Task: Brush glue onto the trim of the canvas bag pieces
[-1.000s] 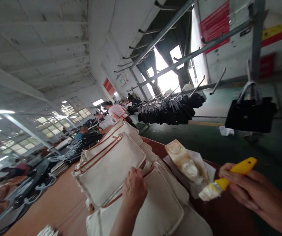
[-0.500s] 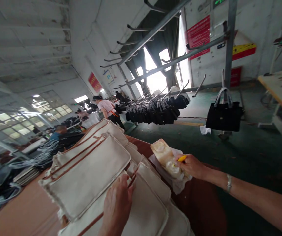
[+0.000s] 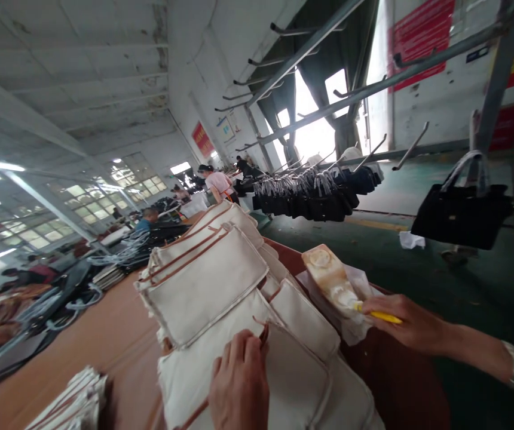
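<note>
My left hand (image 3: 241,379) rests on a pile of cream fabric bag pieces (image 3: 207,283) with brown trim. Its fingers are closed around the end of a thin brown strip (image 3: 263,333) that sticks up from one piece. On the right, my right hand (image 3: 412,325) grips a yellow-handled brush (image 3: 386,316). The brush tip meets the near end of a whitish, stained plastic container (image 3: 324,269), which looks crusted with glue-like residue. Crumpled white sheeting (image 3: 358,334) lies under the container.
The brown tabletop (image 3: 127,334) carries another small cream stack (image 3: 71,400) at front left. Dark pieces and pale cords (image 3: 125,251) lie farther left. Beyond the table, black bags (image 3: 306,200) hang from a metal rack, with another black bag (image 3: 463,212) nearer. A person (image 3: 216,182) stands behind.
The view has swung left, so things sit farther right in it. My right hand has drawn back from the container, showing more of the brush handle. My left hand still pinches the strip.
</note>
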The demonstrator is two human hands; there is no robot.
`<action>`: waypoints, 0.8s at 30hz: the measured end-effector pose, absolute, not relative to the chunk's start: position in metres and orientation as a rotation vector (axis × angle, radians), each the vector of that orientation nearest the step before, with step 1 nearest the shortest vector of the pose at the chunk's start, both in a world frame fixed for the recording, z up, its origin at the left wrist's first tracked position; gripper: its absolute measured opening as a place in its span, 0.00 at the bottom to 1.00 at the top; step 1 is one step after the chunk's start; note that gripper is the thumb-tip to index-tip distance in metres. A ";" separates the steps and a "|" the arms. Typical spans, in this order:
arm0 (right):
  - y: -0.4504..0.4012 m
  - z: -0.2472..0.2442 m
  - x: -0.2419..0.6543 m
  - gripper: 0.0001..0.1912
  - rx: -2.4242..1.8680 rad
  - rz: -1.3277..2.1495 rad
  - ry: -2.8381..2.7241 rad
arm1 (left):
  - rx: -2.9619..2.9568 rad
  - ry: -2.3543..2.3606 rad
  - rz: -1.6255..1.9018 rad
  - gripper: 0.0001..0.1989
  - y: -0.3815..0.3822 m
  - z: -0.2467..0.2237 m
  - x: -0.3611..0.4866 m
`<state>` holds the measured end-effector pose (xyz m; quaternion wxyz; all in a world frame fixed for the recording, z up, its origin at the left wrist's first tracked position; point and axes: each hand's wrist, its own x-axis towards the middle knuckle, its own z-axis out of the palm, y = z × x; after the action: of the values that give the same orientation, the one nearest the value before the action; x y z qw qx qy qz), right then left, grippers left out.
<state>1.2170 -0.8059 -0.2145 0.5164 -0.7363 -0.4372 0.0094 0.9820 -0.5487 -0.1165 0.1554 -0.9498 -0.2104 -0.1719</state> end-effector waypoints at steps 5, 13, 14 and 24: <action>-0.806 -0.236 1.227 0.12 -1.823 -0.067 -1.214 | -2.493 -0.090 -1.138 0.08 -0.553 -0.146 0.960; -0.797 -0.251 1.229 0.12 -1.849 -0.068 -1.253 | -2.543 -0.198 -1.232 0.07 -0.556 -0.145 0.952; -0.798 -0.252 1.228 0.12 -1.853 -0.064 -1.258 | -2.535 -0.187 -1.249 0.07 -0.556 -0.146 0.951; -0.800 -0.209 1.203 0.14 -1.838 0.097 -1.182 | -2.954 -0.733 -0.820 0.08 -0.542 -0.154 0.951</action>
<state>1.2029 -0.8002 -0.2086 0.4590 -0.7465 -0.4802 0.0393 0.9515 -0.5416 -0.1544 -0.0051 -0.9372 -0.2325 -0.2601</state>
